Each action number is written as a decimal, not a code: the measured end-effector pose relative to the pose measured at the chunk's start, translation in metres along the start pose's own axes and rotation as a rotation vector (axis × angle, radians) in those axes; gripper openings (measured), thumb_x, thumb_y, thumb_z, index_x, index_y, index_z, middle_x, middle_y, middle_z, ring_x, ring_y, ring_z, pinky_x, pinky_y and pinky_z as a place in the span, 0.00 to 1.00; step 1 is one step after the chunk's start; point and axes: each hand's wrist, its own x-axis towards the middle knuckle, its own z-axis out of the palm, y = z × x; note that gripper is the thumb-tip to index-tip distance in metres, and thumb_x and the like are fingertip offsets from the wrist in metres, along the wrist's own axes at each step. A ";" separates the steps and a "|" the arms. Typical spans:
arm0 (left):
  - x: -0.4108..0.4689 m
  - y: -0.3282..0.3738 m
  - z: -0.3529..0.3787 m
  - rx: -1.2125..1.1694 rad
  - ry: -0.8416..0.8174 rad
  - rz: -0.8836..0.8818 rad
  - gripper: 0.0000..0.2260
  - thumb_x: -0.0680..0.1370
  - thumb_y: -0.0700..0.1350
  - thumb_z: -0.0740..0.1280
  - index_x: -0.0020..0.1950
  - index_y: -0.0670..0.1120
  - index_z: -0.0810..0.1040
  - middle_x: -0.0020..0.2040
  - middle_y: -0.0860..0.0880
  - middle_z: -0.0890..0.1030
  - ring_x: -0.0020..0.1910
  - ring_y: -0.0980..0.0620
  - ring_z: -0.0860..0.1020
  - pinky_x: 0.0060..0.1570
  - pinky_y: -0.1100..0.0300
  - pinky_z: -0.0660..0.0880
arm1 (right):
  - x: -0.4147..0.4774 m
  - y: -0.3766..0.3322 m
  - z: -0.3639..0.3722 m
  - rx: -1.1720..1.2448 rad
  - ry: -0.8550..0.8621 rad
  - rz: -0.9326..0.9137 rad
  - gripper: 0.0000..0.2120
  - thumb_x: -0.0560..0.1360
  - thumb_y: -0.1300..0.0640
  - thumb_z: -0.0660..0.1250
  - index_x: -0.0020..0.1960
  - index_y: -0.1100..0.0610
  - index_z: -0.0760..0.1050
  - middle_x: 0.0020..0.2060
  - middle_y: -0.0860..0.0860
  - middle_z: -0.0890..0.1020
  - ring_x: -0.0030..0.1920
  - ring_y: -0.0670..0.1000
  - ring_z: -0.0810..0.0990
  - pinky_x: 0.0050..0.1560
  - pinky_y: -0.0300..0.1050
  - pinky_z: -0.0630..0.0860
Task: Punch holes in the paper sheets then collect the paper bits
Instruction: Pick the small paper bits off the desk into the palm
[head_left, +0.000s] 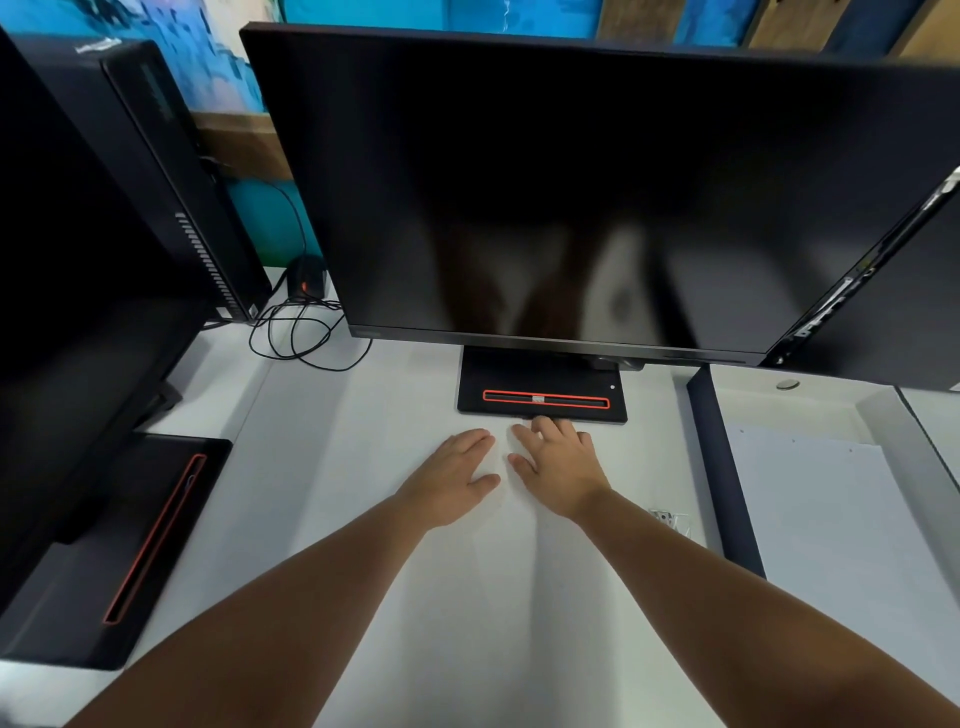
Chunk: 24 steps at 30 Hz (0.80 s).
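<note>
Both hands lie flat, palms down, on the white desk (363, 467) just in front of the middle monitor's black base (540, 397). My left hand (452, 478) has its fingers spread and holds nothing. Beside it, my right hand (558, 467) also rests open, its fingertips touching the base's front edge. A white paper sheet (831, 519) with small holes along its top edge lies on the neighbouring desk to the right. A few small white paper bits (670, 519) sit near my right forearm. No hole punch shows.
A large dark monitor (571, 197) stands straight ahead. Another monitor with a base (130, 545) is at the left, a third screen (893, 291) at the right. A black computer tower (171, 171) and loose cables (301, 332) sit at the back left. A dark divider (727, 478) separates the desks.
</note>
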 end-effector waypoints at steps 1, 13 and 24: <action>0.000 0.000 0.000 -0.003 -0.001 -0.002 0.26 0.81 0.52 0.56 0.78 0.47 0.55 0.78 0.53 0.54 0.76 0.55 0.52 0.74 0.61 0.52 | -0.003 0.003 0.000 0.008 -0.012 -0.025 0.21 0.80 0.45 0.53 0.71 0.48 0.63 0.66 0.50 0.69 0.66 0.53 0.65 0.64 0.51 0.63; -0.001 -0.001 0.003 0.012 0.023 0.017 0.25 0.81 0.52 0.57 0.77 0.49 0.57 0.78 0.54 0.55 0.76 0.54 0.53 0.74 0.60 0.51 | -0.011 0.015 0.003 0.240 0.188 0.078 0.05 0.77 0.58 0.63 0.47 0.58 0.75 0.47 0.53 0.79 0.51 0.55 0.74 0.52 0.45 0.71; -0.014 0.008 0.013 -0.029 0.140 0.102 0.21 0.81 0.50 0.58 0.73 0.48 0.65 0.74 0.52 0.64 0.73 0.54 0.60 0.71 0.65 0.53 | -0.049 0.027 0.014 0.217 -0.038 0.111 0.31 0.80 0.41 0.44 0.77 0.58 0.50 0.77 0.53 0.52 0.77 0.50 0.46 0.76 0.46 0.42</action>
